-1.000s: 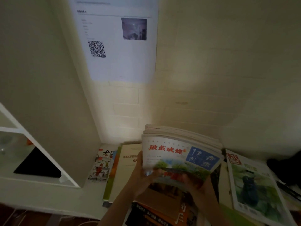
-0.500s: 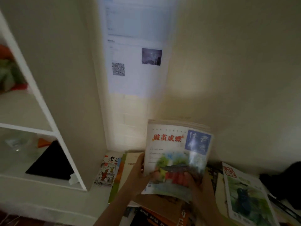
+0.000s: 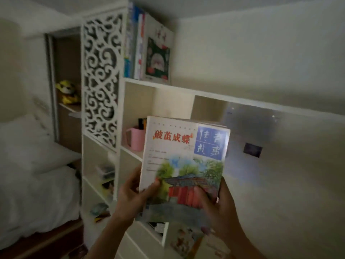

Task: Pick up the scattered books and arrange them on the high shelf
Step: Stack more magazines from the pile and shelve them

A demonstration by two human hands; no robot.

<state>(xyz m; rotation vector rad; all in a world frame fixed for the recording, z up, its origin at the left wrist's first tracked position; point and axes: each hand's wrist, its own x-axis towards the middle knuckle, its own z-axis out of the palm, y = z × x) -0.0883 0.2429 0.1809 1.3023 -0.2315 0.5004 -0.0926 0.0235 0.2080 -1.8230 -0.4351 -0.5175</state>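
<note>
I hold a stack of magazines [image 3: 183, 165] upright in front of me; its top cover shows red Chinese characters, a blue title box and a painted red building. My left hand [image 3: 133, 195] grips the stack's lower left edge, thumb on the cover. My right hand [image 3: 214, 208] grips the lower right corner, fingers across the cover. Above and to the left, the high shelf [image 3: 186, 89] carries several books [image 3: 147, 51] standing upright at its left end. The stack is below that shelf board and to the right of the standing books.
A white carved lattice panel [image 3: 101, 81] stands left of the shelf unit. A pink cup [image 3: 134, 139] with pens sits in a cubby behind the stack. Lower cubbies hold small items. A bed with white bedding [image 3: 33, 180] is at left, and a yellow plush toy [image 3: 68, 91] sits behind.
The stack has been lifted off the desk pile and raised upright. My view has swung up and left, from the desk and wall poster to the shelf unit and bed.
</note>
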